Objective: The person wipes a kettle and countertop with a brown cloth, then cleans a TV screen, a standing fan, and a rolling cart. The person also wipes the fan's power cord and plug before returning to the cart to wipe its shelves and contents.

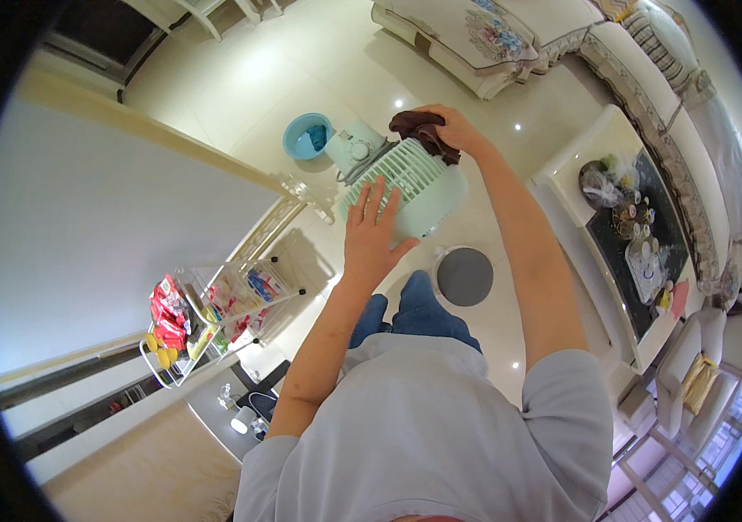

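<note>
A pale green electric fan [436,196] with a slatted grille is tilted in front of me. Its base [355,149] bears a round dial, and a grey cord [366,163] lies between base and grille. My left hand [372,238] grips the casing, fingers spread over the slats and thumb along the rim. At the grille's far right edge, my right hand [459,129] holds a bunched dark brown cloth [420,127] against the fan. What supports the fan underneath is hidden.
Beyond the base, a blue basin [298,154] holds a blue cloth [317,137]. A round grey-topped stool [465,276] stands by my knees. On the left is a wheeled cart [198,307] of packaged goods beside a white partition [116,189]; a coffee table [570,176] and sofa [635,65] are right.
</note>
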A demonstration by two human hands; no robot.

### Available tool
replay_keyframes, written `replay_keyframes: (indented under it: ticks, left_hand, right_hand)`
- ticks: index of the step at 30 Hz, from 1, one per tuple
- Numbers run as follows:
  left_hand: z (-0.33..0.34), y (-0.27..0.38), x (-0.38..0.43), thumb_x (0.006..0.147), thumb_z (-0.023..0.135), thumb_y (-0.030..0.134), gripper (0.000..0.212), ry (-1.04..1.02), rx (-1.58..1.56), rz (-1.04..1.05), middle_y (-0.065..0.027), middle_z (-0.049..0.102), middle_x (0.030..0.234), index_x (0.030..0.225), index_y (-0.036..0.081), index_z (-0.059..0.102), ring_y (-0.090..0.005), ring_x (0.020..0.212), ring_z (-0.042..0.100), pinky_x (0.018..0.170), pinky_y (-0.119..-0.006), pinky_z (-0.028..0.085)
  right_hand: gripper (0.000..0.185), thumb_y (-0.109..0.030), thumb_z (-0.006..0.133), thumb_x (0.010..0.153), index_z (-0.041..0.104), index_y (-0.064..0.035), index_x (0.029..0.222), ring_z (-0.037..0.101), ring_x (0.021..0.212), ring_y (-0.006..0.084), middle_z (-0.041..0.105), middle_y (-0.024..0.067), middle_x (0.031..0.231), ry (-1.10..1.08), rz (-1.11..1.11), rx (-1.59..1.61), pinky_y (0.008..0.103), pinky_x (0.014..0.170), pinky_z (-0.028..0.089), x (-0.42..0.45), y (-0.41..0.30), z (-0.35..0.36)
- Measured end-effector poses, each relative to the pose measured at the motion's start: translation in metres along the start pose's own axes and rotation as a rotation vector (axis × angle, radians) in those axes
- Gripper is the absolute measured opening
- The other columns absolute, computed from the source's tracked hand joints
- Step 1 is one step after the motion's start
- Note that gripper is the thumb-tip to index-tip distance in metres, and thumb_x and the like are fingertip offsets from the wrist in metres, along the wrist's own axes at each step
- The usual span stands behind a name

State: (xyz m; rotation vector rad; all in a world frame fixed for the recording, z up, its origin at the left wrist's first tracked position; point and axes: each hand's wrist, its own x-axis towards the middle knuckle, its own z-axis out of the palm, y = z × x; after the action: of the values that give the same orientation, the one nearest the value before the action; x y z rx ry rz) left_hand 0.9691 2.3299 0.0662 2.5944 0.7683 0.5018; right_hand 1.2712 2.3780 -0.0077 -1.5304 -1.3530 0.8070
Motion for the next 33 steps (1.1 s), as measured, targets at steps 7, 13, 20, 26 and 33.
replay_keyframes:
  ticks: [7,13,20,26,33]
  left_hand:
    - [0.003,-0.008,0.000,0.070,0.079,0.035,0.087,-0.012,0.028,0.047,-0.0180,0.025,0.152,0.142,0.007,0.039,-0.0410,0.138,0.024,0.110,-0.050,0.028]
    - [0.001,-0.007,0.002,0.075,0.076,0.037,0.085,-0.009,0.051,0.112,-0.0203,0.024,0.152,0.143,0.005,0.036,-0.0429,0.138,0.023,0.110,-0.050,0.028]
    - [0.006,-0.009,0.003,0.078,0.073,0.038,0.082,0.014,0.078,0.212,-0.0234,0.025,0.150,0.141,0.001,0.037,-0.0456,0.136,0.025,0.108,-0.051,0.030]
    - [0.007,-0.015,0.001,0.080,0.071,0.042,0.080,0.057,0.091,0.245,-0.0240,0.027,0.149,0.140,0.000,0.038,-0.0468,0.134,0.027,0.107,-0.052,0.031]
    - [0.007,-0.021,0.000,0.084,0.067,0.043,0.078,0.046,0.117,0.256,-0.0249,0.027,0.148,0.142,0.002,0.035,-0.0468,0.133,0.028,0.107,-0.052,0.030]
  right_hand:
    - [0.035,0.001,0.053,0.084,0.064,-0.0059,0.117,0.060,0.095,0.0211,0.067,0.0100,0.105,0.243,0.292,0.115,0.0319,0.088,0.046,-0.077,0.036,-0.002]
    - [0.032,-0.008,0.054,0.091,0.059,-0.0062,0.123,0.058,0.098,0.0165,0.064,0.0061,0.110,0.505,0.420,0.481,0.0284,0.088,0.046,-0.123,0.054,0.027]
    - [0.037,-0.002,0.050,0.088,0.058,-0.0061,0.124,0.061,0.091,0.0195,0.066,0.0086,0.102,0.932,0.496,0.728,0.0312,0.081,0.049,-0.150,0.111,0.115]
    - [0.040,0.002,0.042,0.085,0.054,-0.0060,0.122,0.062,0.089,0.0237,0.064,0.0119,0.103,1.002,0.772,1.016,0.0368,0.075,0.052,-0.161,0.089,0.209]
    - [0.025,-0.006,0.042,0.092,0.052,-0.0030,0.115,0.066,0.076,0.0270,0.063,0.0138,0.095,1.000,0.803,1.302,0.0424,0.062,0.058,-0.172,0.011,0.256]
